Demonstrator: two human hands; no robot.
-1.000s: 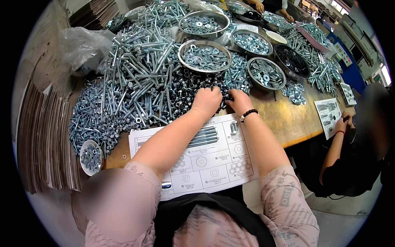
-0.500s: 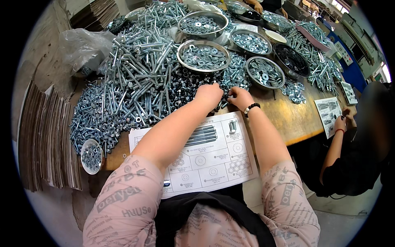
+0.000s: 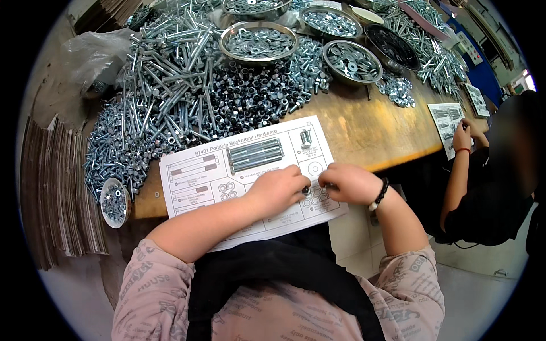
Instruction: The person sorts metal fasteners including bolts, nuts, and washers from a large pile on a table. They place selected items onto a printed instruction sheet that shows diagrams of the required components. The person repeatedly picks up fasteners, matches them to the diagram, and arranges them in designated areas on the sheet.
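My left hand (image 3: 280,190) is over the right part of a printed sheet (image 3: 239,220) with hardware drawings, its fingertips pinching a small dark nut (image 3: 306,191). Just to its right, my right hand (image 3: 355,183) hovers above the sheet's right edge. Its fingers are pinched together, and a small dark piece shows at the tips, its kind unclear. A row of long hex bolts (image 3: 256,156) lies on the sheet's upper middle. A pair of short bolts (image 3: 306,138) rests near its upper right corner.
Beyond the sheet is a heap of black-centred nuts (image 3: 244,94), beside piled bolts (image 3: 165,74). Metal bowls of washers (image 3: 259,60) stand behind. A small white bowl (image 3: 103,207) sits at the table's left edge, near stacked cardboard (image 3: 60,187). A co-worker's hand (image 3: 463,136) is at right.
Both hands have drawn back from the nut heap toward me and are now over the sheet, with a dark nut in the left fingertips. The view has tilted down.
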